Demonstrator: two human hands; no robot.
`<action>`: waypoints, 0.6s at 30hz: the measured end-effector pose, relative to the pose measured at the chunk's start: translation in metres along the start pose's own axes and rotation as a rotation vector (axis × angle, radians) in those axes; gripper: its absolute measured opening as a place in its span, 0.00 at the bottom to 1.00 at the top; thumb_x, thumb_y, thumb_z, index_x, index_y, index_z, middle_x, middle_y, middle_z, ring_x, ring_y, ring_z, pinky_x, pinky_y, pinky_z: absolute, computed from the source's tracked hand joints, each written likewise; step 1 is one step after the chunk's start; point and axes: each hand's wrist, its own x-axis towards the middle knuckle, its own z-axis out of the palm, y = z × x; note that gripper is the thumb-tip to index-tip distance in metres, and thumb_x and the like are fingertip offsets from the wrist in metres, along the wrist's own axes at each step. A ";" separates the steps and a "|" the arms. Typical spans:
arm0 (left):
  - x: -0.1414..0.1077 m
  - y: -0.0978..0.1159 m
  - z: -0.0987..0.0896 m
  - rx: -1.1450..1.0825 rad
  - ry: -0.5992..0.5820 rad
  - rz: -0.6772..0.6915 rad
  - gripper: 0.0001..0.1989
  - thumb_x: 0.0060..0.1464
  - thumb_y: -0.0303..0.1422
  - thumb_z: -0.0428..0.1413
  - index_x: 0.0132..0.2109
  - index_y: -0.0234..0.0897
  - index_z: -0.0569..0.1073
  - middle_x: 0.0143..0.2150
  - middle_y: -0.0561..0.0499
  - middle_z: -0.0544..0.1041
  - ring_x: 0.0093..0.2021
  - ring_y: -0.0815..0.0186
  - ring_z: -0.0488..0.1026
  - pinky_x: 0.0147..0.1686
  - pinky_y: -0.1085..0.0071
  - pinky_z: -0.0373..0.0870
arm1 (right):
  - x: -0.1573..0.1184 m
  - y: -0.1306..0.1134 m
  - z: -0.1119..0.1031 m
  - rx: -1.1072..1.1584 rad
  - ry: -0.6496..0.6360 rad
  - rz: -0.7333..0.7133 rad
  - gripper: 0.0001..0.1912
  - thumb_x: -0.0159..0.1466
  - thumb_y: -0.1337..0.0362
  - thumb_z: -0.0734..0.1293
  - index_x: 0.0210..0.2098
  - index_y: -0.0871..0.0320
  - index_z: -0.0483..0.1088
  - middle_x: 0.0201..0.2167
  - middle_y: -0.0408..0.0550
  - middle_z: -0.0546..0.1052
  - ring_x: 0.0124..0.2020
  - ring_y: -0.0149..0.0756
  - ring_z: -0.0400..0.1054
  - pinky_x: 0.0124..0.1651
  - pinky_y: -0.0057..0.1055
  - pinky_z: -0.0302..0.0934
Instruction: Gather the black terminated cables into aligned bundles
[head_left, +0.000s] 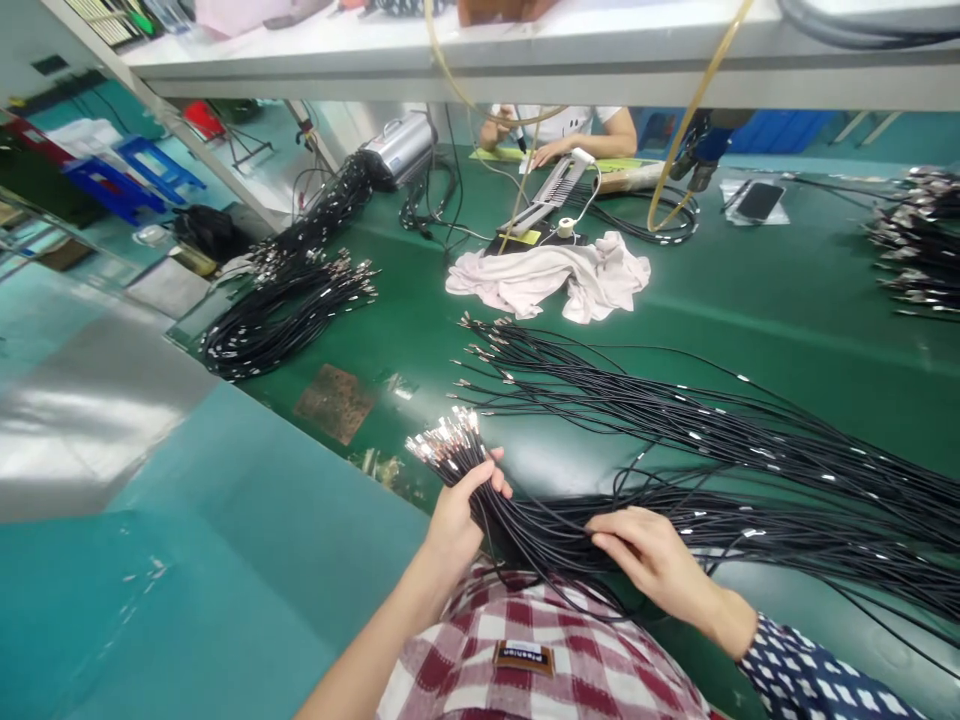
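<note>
Deep green table (712, 290), with a rust-brown square patch (335, 403) by its near left edge. Along its near edge, black cables (547, 520) end in shiny silver and copper-toned tips (450, 440), flecked with white tags (752, 533). Toward the far edge, a pale pink cloth (551, 278), a silver cylinder (401, 148) and translucent yellow tubing (690, 115). At the near edge, a maroon-and-white checked apron (555, 640) with a brown-and-black label (523, 657); beside it, a navy sleeve (817, 670) patterned in white.
</note>
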 end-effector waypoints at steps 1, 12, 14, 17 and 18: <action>0.000 0.000 -0.001 0.010 0.013 -0.005 0.14 0.49 0.32 0.58 0.43 0.30 0.71 0.24 0.53 0.66 0.27 0.69 0.67 0.30 0.73 0.63 | 0.001 -0.005 0.001 -0.013 -0.058 -0.040 0.09 0.66 0.63 0.58 0.44 0.53 0.67 0.35 0.45 0.75 0.33 0.33 0.67 0.38 0.32 0.56; -0.007 0.003 -0.002 0.018 0.001 -0.016 0.09 0.49 0.30 0.58 0.39 0.30 0.72 0.38 0.47 0.72 0.34 0.68 0.69 0.35 0.73 0.67 | 0.128 0.062 -0.027 -0.463 0.124 0.354 0.10 0.62 0.56 0.62 0.32 0.56 0.70 0.29 0.44 0.72 0.31 0.35 0.65 0.29 0.28 0.52; -0.008 0.003 -0.002 0.031 -0.026 -0.014 0.10 0.51 0.30 0.56 0.40 0.29 0.73 0.41 0.44 0.72 0.38 0.66 0.70 0.39 0.71 0.67 | 0.142 0.077 -0.018 -0.530 0.117 0.352 0.06 0.57 0.61 0.67 0.31 0.57 0.70 0.34 0.48 0.72 0.38 0.40 0.64 0.32 0.30 0.53; -0.009 0.001 -0.004 -0.020 -0.040 -0.011 0.06 0.51 0.30 0.56 0.36 0.31 0.72 0.39 0.45 0.73 0.42 0.61 0.70 0.45 0.66 0.66 | 0.145 0.085 -0.007 -0.543 0.113 0.331 0.04 0.57 0.65 0.67 0.29 0.58 0.68 0.34 0.48 0.71 0.39 0.40 0.64 0.34 0.31 0.54; -0.009 0.001 -0.005 -0.035 -0.042 -0.017 0.05 0.51 0.30 0.56 0.35 0.32 0.71 0.37 0.46 0.73 0.41 0.60 0.71 0.45 0.65 0.65 | 0.143 0.084 -0.007 -0.539 0.113 0.327 0.04 0.58 0.65 0.66 0.29 0.58 0.67 0.33 0.47 0.72 0.38 0.39 0.64 0.35 0.30 0.54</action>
